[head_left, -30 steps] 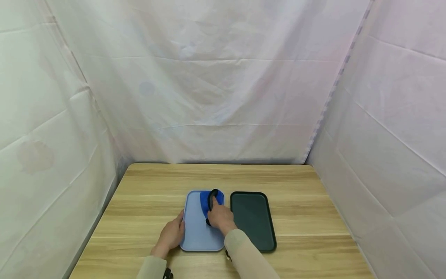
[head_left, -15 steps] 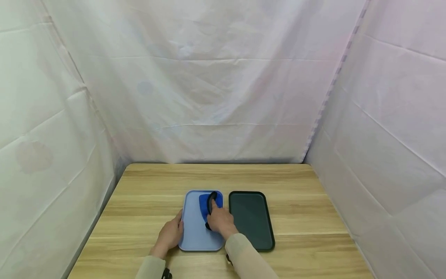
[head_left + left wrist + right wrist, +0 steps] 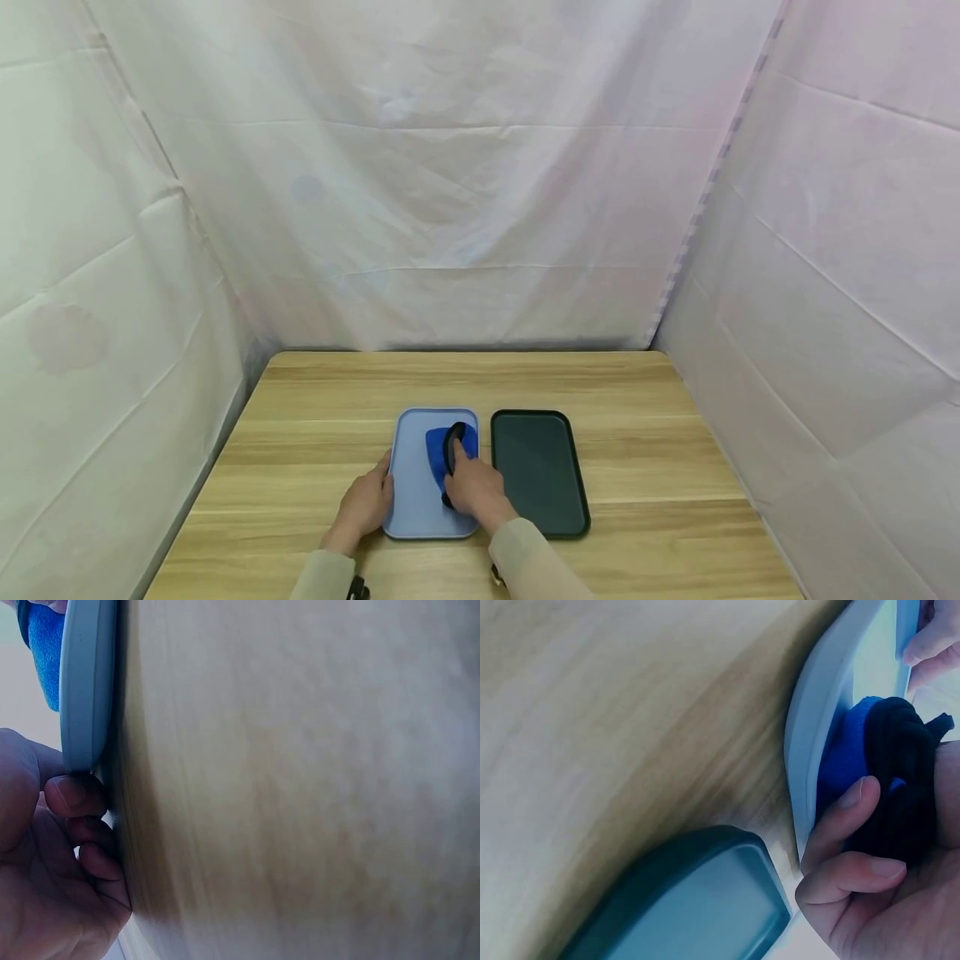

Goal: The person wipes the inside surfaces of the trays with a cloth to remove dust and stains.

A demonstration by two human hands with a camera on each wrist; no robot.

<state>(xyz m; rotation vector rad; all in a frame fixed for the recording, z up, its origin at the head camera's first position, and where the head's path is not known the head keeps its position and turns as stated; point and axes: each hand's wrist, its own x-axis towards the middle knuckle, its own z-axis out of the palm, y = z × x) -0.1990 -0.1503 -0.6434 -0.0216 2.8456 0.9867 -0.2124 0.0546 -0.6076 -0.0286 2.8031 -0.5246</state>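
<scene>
A light blue tray (image 3: 408,467) lies on the table in the head view. My left hand (image 3: 367,502) grips its left edge, thumb at the rim; in the left wrist view the fingers (image 3: 79,796) curl against the tray's outer side. My right hand (image 3: 477,490) holds the black handle (image 3: 900,742) of a cleaning pad with a blue fuzzy face (image 3: 436,450). The index finger lies along that handle. The pad rests on the tray's right half, its underside hidden, and the hand covers part of the handle.
Close to the right of the blue tray lies a dark green tray (image 3: 536,475), with the right forearm near its lower left corner. The wooden table (image 3: 322,400) is bordered by white cloth walls (image 3: 465,208) at the back and sides.
My right hand has drawn the cleaning pad toward me along the tray, away from its far edge. The left hand keeps its grip and both trays stay put.
</scene>
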